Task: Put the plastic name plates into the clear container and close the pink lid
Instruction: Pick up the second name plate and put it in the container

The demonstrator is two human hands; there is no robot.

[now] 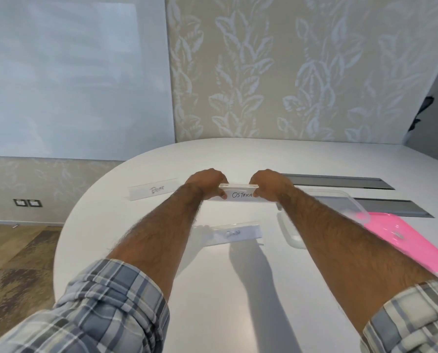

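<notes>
Both hands hold one clear plastic name plate (239,192) with a paper slip reading "OSTRICH", over the far middle of the white table. My left hand (208,182) grips its left end and my right hand (269,182) grips its right end. A second plate (153,191) reading "BEAR" stands on the table to the left. A third plate (234,234) lies nearer me, between my forearms. The clear container (350,203) sits on the right, partly hidden by my right forearm. Its pink lid (406,242) lies flat just right of it.
The white table (225,289) has a rounded left edge with patterned floor (17,250) beyond. Two grey cable slots (340,183) are set in the top behind the container. A wall with leaf-patterned covering (276,72) stands behind the table.
</notes>
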